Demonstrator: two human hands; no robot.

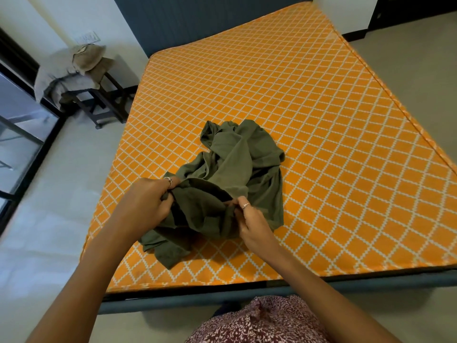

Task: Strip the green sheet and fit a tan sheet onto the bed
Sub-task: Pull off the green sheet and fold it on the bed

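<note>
Already off the bed's surface as a cover, the green sheet [230, 179] is seen bunched in a crumpled heap on the bare mattress [321, 100], toward the near edge and a little left of centre. The mattress is covered in an orange fabric crossed by a white diamond lattice, and it is left exposed on all sides of the heap.

The near part of the heap is gripped by both hands. A fold at the left edge of the cloth is held by the left hand [146, 201], its fingers curled round the fabric (a ring is visible on one finger). A bunched fold on the right is pinched by the right hand [252, 219], its fingertips closed on the cloth, with a ring worn there too. Between the two hands a stretch of the sheet is held slightly raised, while the rest lies slack on the mattress.

A dark headboard [197, 23] is seen at the far end of the bed, and a grey-blue bed frame [173, 299] runs below the near edge. To the left, beside the bed and apart from it, a dark wooden stool [103, 100] is stacked with tan and pale bedding [81, 63]. A patterned maroon garment [259, 323] fills the bottom of the view.
</note>
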